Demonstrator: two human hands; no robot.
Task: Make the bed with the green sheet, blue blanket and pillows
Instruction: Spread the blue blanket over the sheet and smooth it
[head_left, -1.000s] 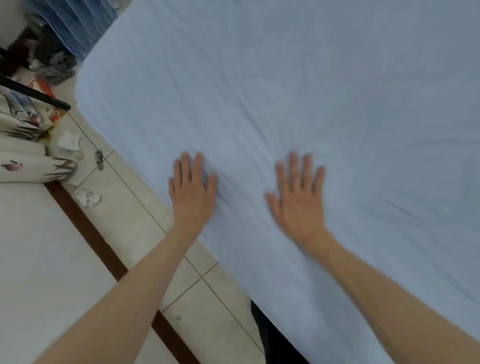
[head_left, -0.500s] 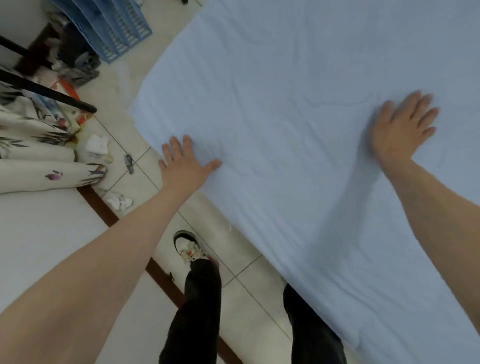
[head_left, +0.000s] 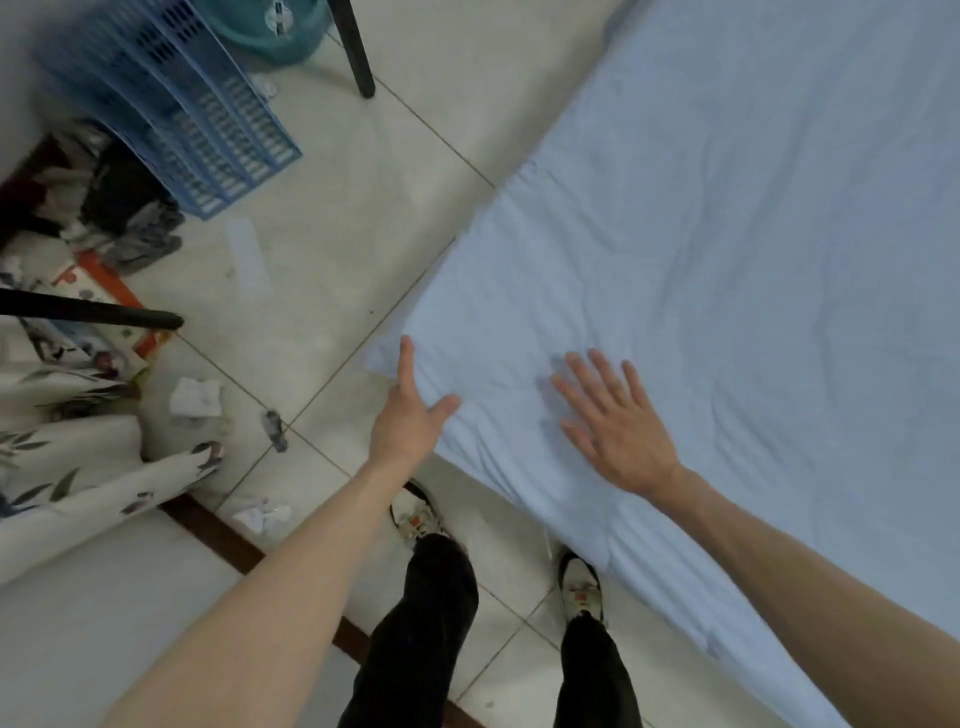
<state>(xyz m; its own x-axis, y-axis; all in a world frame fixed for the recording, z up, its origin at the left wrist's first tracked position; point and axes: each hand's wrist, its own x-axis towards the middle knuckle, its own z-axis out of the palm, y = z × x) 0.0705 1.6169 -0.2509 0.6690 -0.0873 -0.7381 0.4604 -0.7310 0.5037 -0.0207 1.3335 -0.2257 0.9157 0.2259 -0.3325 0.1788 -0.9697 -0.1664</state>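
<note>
**Hands flat at the blanket's corner**

The right hand lay flat, fingers spread, on the blue blanket. The left hand, fingers straight, touched its near corner edge. Beyond stood a blue basket.

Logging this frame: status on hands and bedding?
Left hand open at the blanket corner. Right hand flat on it, fingers spread. Nothing lying on it.

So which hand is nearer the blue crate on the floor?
Left. The left hand rests at the blanket's corner edge, on the side facing the blue crate. The right hand lies flat further in on the blanket, farther away.
</note>
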